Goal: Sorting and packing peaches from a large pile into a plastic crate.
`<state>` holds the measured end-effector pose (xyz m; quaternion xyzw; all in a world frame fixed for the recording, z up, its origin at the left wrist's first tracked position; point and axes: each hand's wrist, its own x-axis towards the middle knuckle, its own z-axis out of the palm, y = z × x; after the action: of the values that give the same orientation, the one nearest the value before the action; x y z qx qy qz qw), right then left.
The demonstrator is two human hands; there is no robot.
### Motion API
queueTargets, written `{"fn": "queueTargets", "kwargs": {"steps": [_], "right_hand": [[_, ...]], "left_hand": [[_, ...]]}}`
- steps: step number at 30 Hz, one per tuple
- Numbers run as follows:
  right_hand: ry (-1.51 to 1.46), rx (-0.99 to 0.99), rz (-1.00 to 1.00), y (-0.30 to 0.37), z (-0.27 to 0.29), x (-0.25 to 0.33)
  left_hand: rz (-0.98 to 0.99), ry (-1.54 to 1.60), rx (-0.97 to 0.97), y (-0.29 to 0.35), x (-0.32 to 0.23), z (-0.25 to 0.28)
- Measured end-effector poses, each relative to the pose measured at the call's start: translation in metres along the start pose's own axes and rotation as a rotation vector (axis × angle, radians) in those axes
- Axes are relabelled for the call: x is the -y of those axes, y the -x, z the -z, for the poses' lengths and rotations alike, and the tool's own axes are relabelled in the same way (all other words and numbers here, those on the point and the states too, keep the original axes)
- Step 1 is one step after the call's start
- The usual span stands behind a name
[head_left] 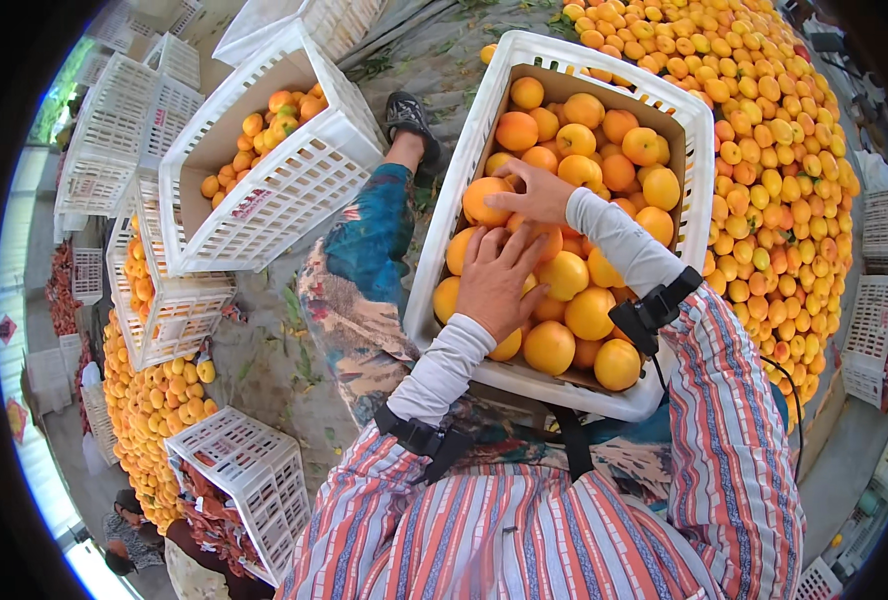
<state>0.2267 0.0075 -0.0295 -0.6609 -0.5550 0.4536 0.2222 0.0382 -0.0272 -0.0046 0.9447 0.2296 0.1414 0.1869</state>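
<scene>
A white plastic crate lined with brown cardboard stands in front of me, filled with round orange-yellow fruits that look like peaches. My right hand reaches across to its left side, thumb and fingers closed around a blushed peach. Just nearer to me, my left hand lies palm down on the fruits, fingers stretched and slightly apart. Its fingertips almost meet the right hand. Beneath and beside it sit more peaches, partly covered by the fingers.
A large heap of the same fruit spreads along the right. Left of my leg, a tilted crate holds some fruit, with another crate below it. A smaller fruit pile and a crate of reddish-brown material lie at lower left.
</scene>
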Motion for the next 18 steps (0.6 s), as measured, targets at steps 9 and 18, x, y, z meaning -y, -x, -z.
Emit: {"fn": "queueTargets", "kwargs": {"steps": [9, 18], "right_hand": [[-0.013, -0.044, 0.071, -0.007, -0.010, -0.003], [-0.056, -0.063, 0.080, -0.006, -0.011, -0.022]], "left_hand": [[0.025, 0.212, -0.135, -0.006, 0.014, -0.001], [0.114, 0.096, -0.224, -0.031, 0.030, -0.016]]}}
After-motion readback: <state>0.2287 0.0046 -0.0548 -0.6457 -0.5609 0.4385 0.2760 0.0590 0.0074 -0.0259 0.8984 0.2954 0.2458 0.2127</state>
